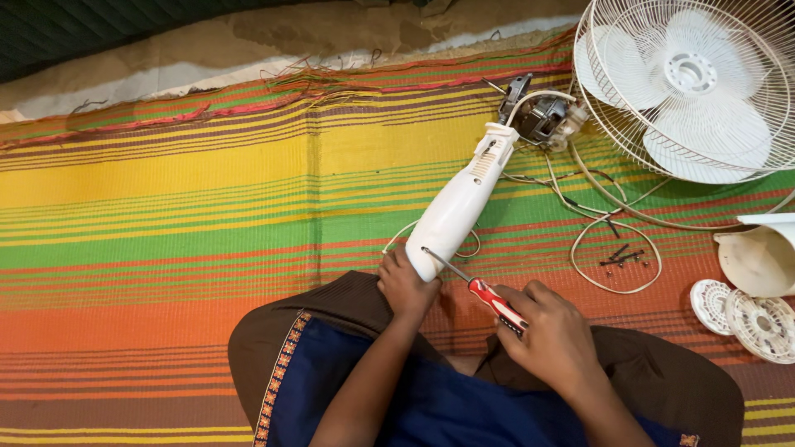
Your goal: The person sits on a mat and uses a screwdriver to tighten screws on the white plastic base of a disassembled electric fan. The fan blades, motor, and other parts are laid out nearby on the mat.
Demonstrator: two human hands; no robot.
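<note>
One white fan neck (460, 205) lies on the striped mat (166, 215), its near end just ahead of both hands. The left hand (404, 285) curls closed around that end. The right hand (551, 335) grips one red-handled screwdriver (484, 294), tip touching the neck. Beyond: one motor (542, 116), one caged fan head (696, 83). Right of the right hand: two round white caps (745, 314).

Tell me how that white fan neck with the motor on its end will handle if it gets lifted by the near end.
The white fan neck looks like rigid moulded plastic, so it should stay stiff. The bare motor at its far end probably makes it top-heavy and apt to dip. Its smooth rounded shell may roll on the mat, though the left hand steadies it, and the trailing white cord could drag.
</note>
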